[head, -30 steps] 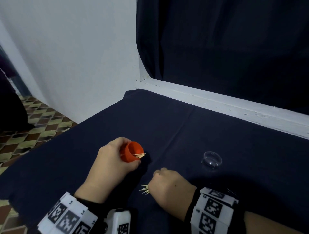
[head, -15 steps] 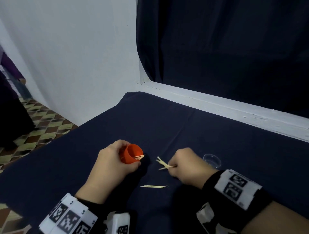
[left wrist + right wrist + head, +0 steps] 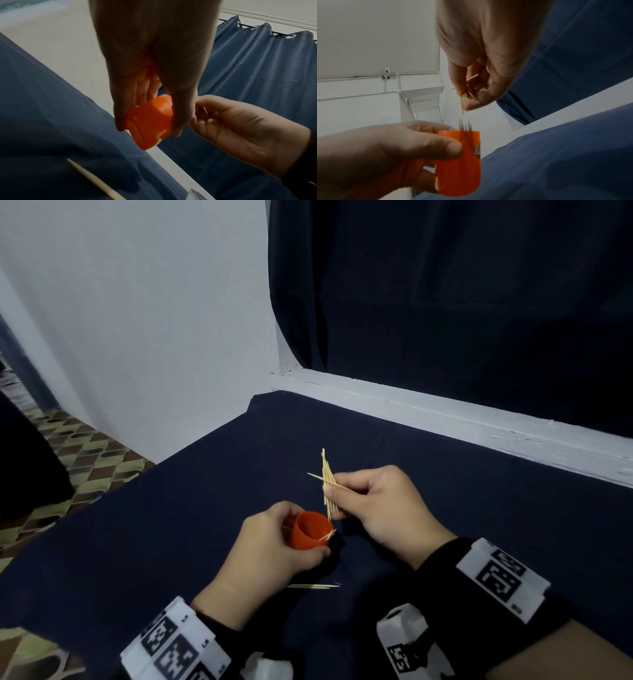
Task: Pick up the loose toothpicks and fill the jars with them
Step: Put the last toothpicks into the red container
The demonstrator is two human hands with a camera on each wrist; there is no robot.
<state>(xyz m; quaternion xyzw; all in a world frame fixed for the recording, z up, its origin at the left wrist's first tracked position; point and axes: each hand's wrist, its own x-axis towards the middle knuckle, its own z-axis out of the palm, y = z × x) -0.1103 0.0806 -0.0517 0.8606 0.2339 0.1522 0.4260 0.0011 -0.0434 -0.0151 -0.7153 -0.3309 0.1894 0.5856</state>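
My left hand grips a small orange jar, fingers and thumb curled round its wall. Several toothpick tips stick out of the jar mouth. My right hand pinches a bundle of toothpicks upright just above and right of the jar mouth; their lower ends hang a short way over the rim. One or two loose toothpicks lie on the dark blue cloth below my left hand.
The cloth-covered table ends at a white ledge with a dark curtain behind it. At left the table edge drops to a patterned tile floor. A white wall stands at back left.
My right hand has lifted the toothpick bundle off the cloth and carried it left, up over the jar. The left hand has raised and tilted the jar; the clear lid is out of sight.
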